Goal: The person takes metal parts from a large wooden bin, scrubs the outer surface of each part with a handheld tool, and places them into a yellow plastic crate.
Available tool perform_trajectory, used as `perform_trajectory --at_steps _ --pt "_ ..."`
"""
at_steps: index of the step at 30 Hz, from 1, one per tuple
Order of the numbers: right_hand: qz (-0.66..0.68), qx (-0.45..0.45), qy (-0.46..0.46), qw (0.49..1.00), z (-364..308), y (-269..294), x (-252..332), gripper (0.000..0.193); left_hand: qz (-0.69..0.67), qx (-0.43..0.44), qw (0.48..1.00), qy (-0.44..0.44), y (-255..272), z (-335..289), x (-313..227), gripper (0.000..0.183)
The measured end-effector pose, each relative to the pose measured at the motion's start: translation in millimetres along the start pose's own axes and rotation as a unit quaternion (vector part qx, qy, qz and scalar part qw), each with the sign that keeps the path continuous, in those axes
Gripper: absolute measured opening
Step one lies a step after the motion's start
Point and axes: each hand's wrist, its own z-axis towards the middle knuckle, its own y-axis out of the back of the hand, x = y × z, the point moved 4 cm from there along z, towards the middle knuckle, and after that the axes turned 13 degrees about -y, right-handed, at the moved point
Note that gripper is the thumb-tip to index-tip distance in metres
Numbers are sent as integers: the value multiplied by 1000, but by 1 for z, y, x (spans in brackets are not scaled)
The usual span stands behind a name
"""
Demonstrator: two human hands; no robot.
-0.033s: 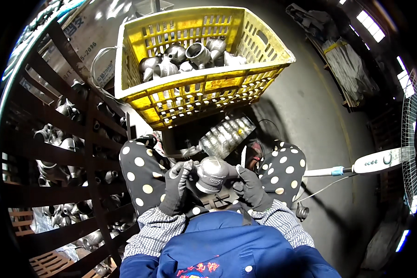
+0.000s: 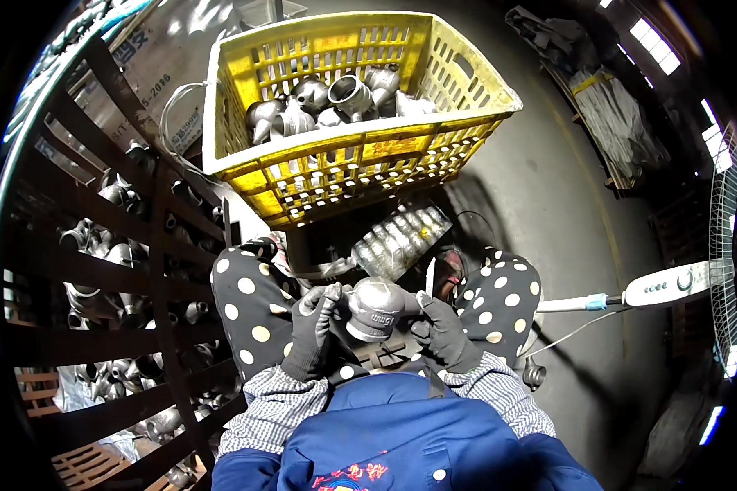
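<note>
A grey cast-metal pipe fitting (image 2: 374, 309) with raised lettering on its rounded body is between my hands, above my lap. My left hand (image 2: 313, 327), in a dark grey glove, has its fingers curled closed at the fitting's left end. On the other side, my right hand (image 2: 449, 334), gloved alike, is closed round a thin pointed blade (image 2: 431, 277) that sticks up past the fingers. Its thumb side meets the fitting's right neck. The blade's handle is hidden in the glove. Beneath the fitting shows part of a dark metal support (image 2: 382, 356).
Ahead stands a yellow plastic crate (image 2: 360, 155) with several metal fittings (image 2: 350, 96) inside. A ridged silvery block (image 2: 403, 239) lies between it and my knees. A rusty slatted rack (image 2: 98, 270) at left holds more fittings. At right are a fan (image 2: 671, 284) and a loose fitting (image 2: 534, 374).
</note>
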Motion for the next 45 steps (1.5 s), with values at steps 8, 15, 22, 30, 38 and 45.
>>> perform_trajectory --at_steps 8,15,22,30,38,45 --pt "62 -58 -51 995 7 -2 -8 35 169 30 981 -90 -4 -1 -4 24" --pt "120 -39 -116 985 8 1 -14 38 208 57 969 -119 -8 -1 -6 36" --pt "343 317 -141 873 15 14 -25 27 -70 9 997 -7 -30 -3 -45 39" --pt "373 363 -194 831 22 9 -22 42 -153 46 955 248 -36 -28 -28 38" --pt "236 221 -170 931 48 -34 5 39 -248 75 959 113 -32 -31 -20 25" --pt "-18 1 -102 995 26 -35 24 39 -303 25 947 103 -30 -22 -27 51"
